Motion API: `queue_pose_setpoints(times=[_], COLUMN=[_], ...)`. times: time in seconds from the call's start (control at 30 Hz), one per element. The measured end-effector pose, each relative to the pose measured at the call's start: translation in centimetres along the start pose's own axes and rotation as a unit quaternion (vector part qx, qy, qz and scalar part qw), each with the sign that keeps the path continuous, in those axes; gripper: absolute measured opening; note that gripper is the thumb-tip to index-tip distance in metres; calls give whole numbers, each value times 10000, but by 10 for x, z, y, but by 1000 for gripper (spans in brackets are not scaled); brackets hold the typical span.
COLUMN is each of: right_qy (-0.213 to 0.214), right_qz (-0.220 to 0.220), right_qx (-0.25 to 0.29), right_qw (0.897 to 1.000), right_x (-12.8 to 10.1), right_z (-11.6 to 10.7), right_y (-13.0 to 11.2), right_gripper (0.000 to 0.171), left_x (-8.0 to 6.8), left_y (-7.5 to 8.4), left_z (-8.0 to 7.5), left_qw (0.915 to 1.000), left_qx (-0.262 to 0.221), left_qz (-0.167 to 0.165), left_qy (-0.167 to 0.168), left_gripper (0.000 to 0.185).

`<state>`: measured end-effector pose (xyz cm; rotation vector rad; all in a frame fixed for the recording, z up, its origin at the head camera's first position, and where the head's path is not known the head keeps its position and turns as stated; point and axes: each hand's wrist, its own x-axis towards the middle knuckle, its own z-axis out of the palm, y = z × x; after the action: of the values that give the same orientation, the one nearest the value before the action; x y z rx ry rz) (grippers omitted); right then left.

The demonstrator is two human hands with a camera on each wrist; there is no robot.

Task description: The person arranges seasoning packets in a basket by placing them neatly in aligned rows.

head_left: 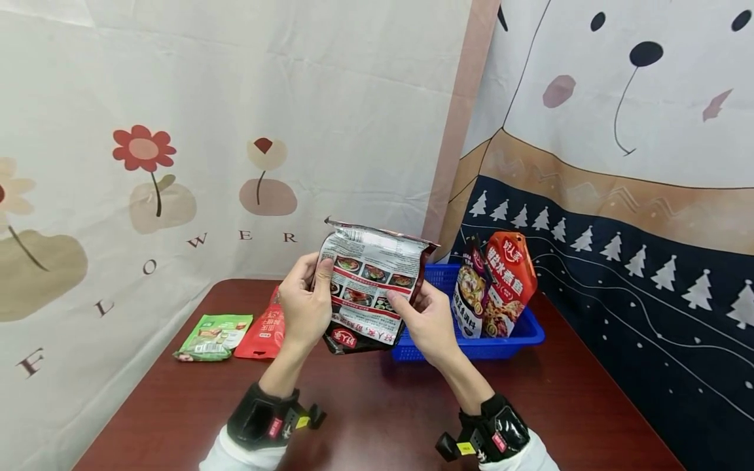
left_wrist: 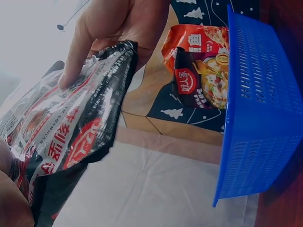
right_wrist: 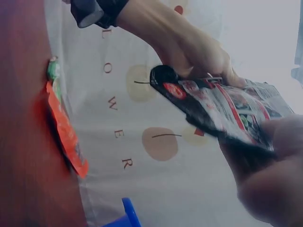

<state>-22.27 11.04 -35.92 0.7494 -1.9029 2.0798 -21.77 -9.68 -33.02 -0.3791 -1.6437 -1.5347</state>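
Both hands hold a black, red and white food packet point(head_left: 366, 288) upright above the table, its printed back toward me. My left hand point(head_left: 305, 302) grips its left edge, thumb on the face. My right hand point(head_left: 425, 320) grips its right edge, thumb across the front. The same packet point(left_wrist: 61, 132) fills the left wrist view with the right hand's fingers point(left_wrist: 75, 56) on it. In the right wrist view the packet point(right_wrist: 222, 106) is seen edge-on, with the left hand point(right_wrist: 199, 54) behind it.
A blue basket point(head_left: 518, 333) stands behind the packet, holding an orange pouch point(head_left: 511, 281) and a darker pouch point(head_left: 468, 291). A green packet point(head_left: 213, 337) and a red packet point(head_left: 264, 333) lie on the dark red table point(head_left: 377, 418) at the left. Printed cloth hangs behind.
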Motion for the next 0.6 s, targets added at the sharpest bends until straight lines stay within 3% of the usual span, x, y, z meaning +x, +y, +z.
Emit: queue_pose_setpoints(times=[0.37, 0.6], right_qy=[642, 562], right_qz=[-437, -790], right_qx=[-296, -990], right_qw=[9965, 9903], right_x=[1, 4], right_z=[-4, -21], right_y=[-4, -11], right_gripper=[31, 27], left_x=[3, 8], left_y=[-6, -6], left_z=[-3, -11], left_qw=[9974, 9942], left_qx=[-9, 88], left_qz=[127, -4], left_qy=[-713, -1075], left_gripper=[22, 31])
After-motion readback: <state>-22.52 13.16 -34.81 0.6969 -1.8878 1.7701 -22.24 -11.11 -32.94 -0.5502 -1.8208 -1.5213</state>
